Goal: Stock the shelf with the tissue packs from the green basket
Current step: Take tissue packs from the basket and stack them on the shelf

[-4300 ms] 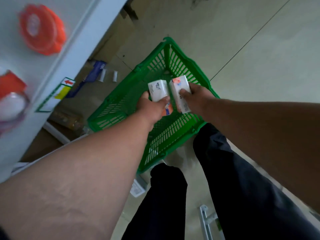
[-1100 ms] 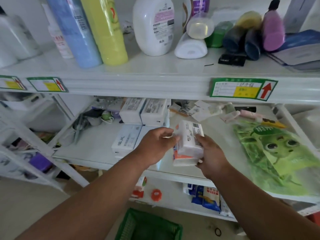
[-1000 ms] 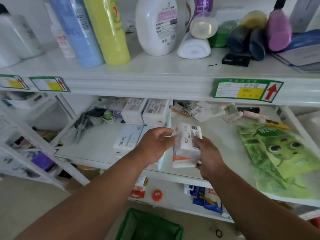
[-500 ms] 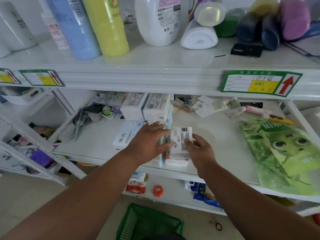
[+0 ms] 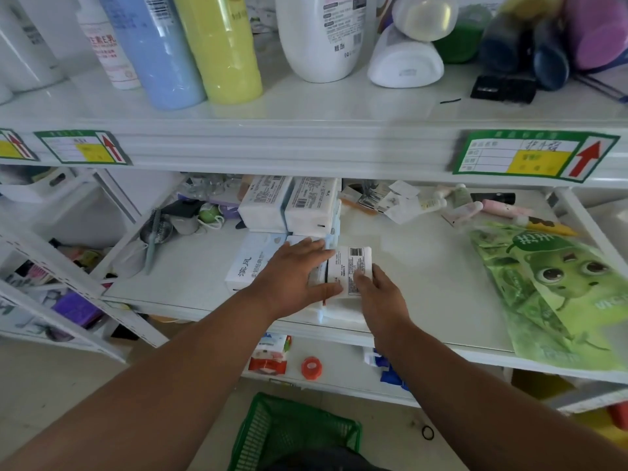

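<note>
Two white tissue packs lie side by side at the front of the middle shelf (image 5: pixel 424 280). My left hand (image 5: pixel 292 277) lies flat over the left tissue pack (image 5: pixel 317 305) and hides most of it. My right hand (image 5: pixel 380 294) grips the right tissue pack (image 5: pixel 351 261), which shows a barcode label on top. Behind them sit a pale blue tissue box (image 5: pixel 251 263) and two stacked white packs (image 5: pixel 289 209). The green basket (image 5: pixel 295 430) stands on the floor below; its contents are out of sight.
A large green bag (image 5: pixel 560 290) covers the shelf's right side. Small tubes and papers (image 5: pixel 458 205) lie at the back, a hairbrush (image 5: pixel 154 232) at the left. Tall bottles (image 5: pixel 217 45) stand on the upper shelf. An orange roll (image 5: pixel 311 367) sits on the lower shelf.
Both hands lifted the two packs out of the basket to the middle shelf. In the last second the packs went down from mid-air onto the shelf beside the blue box.
</note>
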